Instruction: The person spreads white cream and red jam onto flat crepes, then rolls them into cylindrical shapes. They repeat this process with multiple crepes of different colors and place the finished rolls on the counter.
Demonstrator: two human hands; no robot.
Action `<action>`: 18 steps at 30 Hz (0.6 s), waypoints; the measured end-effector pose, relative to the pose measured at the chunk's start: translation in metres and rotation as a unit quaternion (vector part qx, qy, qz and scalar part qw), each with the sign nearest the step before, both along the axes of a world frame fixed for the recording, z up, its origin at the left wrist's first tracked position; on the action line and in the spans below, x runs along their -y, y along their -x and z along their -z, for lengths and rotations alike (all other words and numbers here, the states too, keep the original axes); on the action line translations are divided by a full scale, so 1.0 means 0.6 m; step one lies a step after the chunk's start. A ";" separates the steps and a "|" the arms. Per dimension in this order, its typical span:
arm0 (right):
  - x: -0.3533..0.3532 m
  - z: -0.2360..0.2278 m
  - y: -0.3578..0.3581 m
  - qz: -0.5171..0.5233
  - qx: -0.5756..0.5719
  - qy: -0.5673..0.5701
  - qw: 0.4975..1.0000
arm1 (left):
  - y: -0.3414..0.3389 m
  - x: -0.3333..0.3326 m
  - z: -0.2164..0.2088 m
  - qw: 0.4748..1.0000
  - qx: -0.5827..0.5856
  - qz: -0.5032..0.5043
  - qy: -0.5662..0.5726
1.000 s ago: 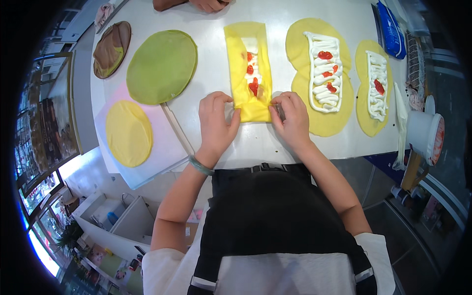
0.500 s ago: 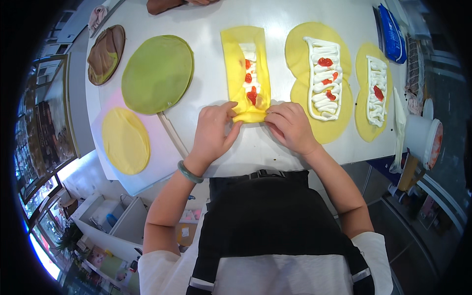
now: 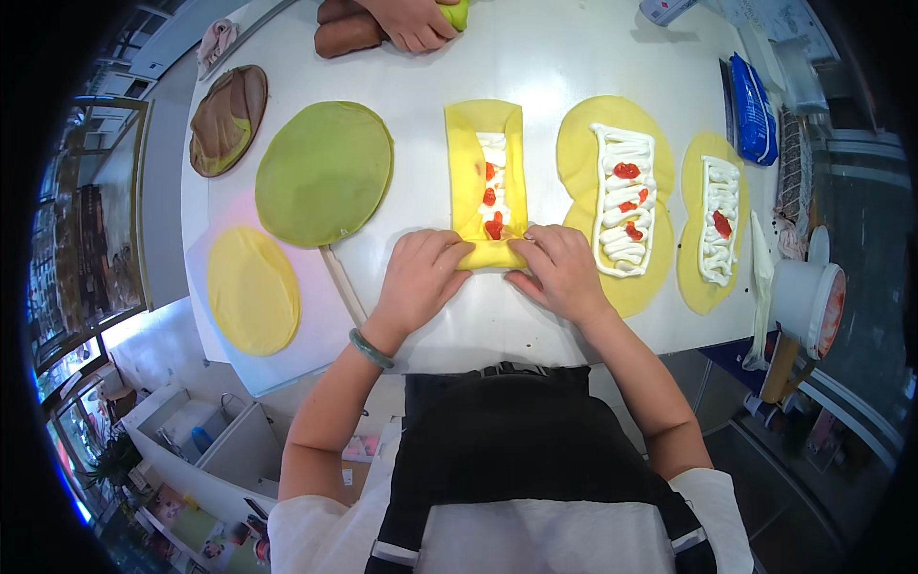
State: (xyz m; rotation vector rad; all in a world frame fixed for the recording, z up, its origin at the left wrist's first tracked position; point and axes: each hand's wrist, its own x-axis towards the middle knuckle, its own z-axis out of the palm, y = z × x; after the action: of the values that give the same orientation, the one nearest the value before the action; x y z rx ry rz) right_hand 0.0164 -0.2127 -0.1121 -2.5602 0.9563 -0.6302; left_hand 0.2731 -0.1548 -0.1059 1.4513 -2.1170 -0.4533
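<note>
In front of me lies a long yellow crepe [image 3: 466,182], its sides folded inward along a strip of white cream with red fruit pieces. Its near end is turned up into a short, thick roll. My left hand [image 3: 418,277] grips the left end of that roll between thumb and fingers, and my right hand [image 3: 564,273] does the same at the right end. Just right of my right hand lie overlapping yellow crepes [image 3: 579,143] topped with zigzag white cream and red fruit. Farther right is another cream-topped pair of crepes [image 3: 692,210].
On the left are green crepes [image 3: 325,172], brown crepes [image 3: 228,120] and pale yellow crepes [image 3: 253,292]. Across the table a co-worker's hand [image 3: 416,21] rests by brown rolls [image 3: 346,36]. A blue packet [image 3: 754,110], a piping bag [image 3: 762,277] and a white tub [image 3: 796,298] line the right edge.
The crepe's near end is folded a little farther over the cream, and both hands' fingers have moved with it. The view has shifted, bringing more of the co-worker's hand and brown rolls into sight.
</note>
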 end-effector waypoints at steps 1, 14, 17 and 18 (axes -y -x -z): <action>0.006 0.001 0.000 0.003 0.014 0.012 1.000 | 0.001 0.004 0.001 0.999 -0.030 -0.009 -0.027; 0.045 -0.010 -0.031 0.049 0.055 0.042 0.996 | 0.002 0.061 -0.009 0.997 -0.052 -0.062 0.020; 0.036 -0.008 -0.030 0.031 0.078 0.012 0.996 | 0.001 0.048 -0.011 0.998 -0.034 -0.042 0.021; 0.035 0.003 -0.026 0.024 0.083 0.014 0.996 | -0.001 0.046 -0.005 0.998 -0.024 -0.040 0.029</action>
State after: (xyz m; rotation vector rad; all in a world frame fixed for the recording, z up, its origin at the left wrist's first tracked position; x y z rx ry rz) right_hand 0.0320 -0.2334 -0.1139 -2.4689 0.9599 -0.8604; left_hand 0.2736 -0.1826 -0.1028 1.4718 -2.0095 -0.3908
